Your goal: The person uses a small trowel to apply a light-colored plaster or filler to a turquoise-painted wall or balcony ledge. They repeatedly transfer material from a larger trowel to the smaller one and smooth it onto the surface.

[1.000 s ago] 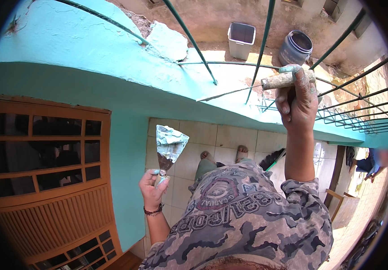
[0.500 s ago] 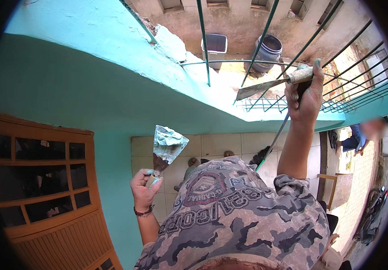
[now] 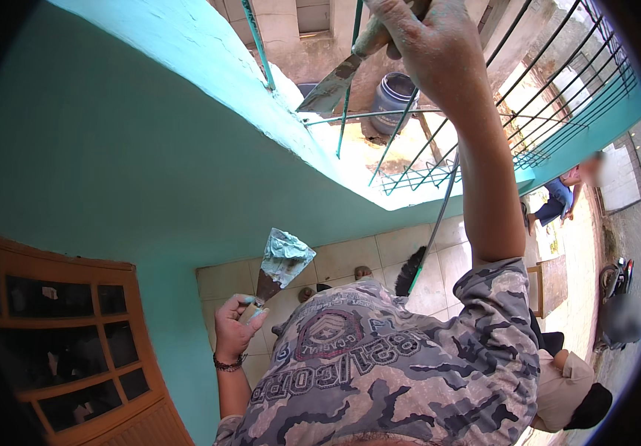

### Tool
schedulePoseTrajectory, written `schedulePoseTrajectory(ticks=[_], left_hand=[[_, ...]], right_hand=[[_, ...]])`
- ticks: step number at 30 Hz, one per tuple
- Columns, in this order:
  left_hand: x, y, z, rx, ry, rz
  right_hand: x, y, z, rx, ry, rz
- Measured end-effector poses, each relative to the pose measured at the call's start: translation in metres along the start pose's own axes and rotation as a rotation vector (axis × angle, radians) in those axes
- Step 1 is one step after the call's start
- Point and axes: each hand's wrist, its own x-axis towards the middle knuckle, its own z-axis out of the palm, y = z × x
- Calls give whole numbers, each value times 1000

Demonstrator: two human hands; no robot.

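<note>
My left hand (image 3: 238, 323) is closed around the handle of a putty knife (image 3: 268, 286), held low in front of the turquoise wall. A thick lump of pale turquoise filler (image 3: 287, 256) sits on its blade. High up, my right hand (image 3: 435, 56) grips a second putty knife (image 3: 333, 85). That blade slants down to the left, its tip at the rough whitish edge of the wall opening (image 3: 285, 91). It passes close to a green metal bar (image 3: 348, 100); whether they touch I cannot tell.
Green bars of a grille (image 3: 409, 178) cross the opening. Behind them stands a blue-grey drum (image 3: 395, 100). A brown glazed door (image 3: 60, 338) is at left, a broom (image 3: 412, 269) on the tiled floor. At right are a person (image 3: 558, 201), another person's leg (image 3: 569, 386) and a motorbike (image 3: 616, 312).
My right hand has moved up and left with its putty knife, bringing the blade to the wall's broken edge. The view has shifted; my left hand still holds the loaded knife.
</note>
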Motion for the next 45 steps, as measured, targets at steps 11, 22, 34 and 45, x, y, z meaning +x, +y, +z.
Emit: schedulePoseTrajectory(ticks=[11, 22, 34, 45], left_hand=[[-6, -8, 3, -35, 50, 29], [-8, -13, 3, -24, 62, 78], [-22, -10, 10, 44, 133, 8], [-14, -9, 17, 20, 99, -47]], right_hand=[[-2, -59, -14, -427, -161, 101], [60, -29, 29, -708, -282, 89], [176, 126, 107, -1368, -819, 242], [160, 162, 64, -1057, -740, 665]])
